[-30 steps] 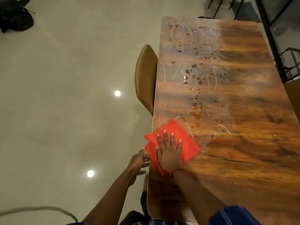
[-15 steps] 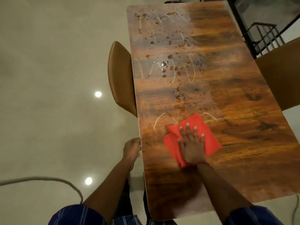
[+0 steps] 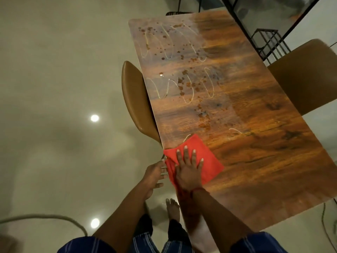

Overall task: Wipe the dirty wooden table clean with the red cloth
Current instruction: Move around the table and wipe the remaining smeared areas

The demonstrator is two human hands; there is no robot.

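Observation:
The wooden table carries brown crumbs and spots and thin white squiggly lines over its far left half. The red cloth lies at the table's near left edge, one corner hanging slightly over it. My right hand presses flat on the cloth with fingers spread. My left hand is just off the table's left edge, fingers apart and palm up, its fingertips beside the cloth's overhanging corner; it holds nothing.
A brown chair is tucked against the table's left side, just beyond the cloth. Another brown chair stands at the right side. A black metal frame is at the far right. A cable runs across the glossy floor.
My right hand has slid the cloth leftward from mid-table to the left edge. My left hand has opened its fingers beside the edge, close to the cloth.

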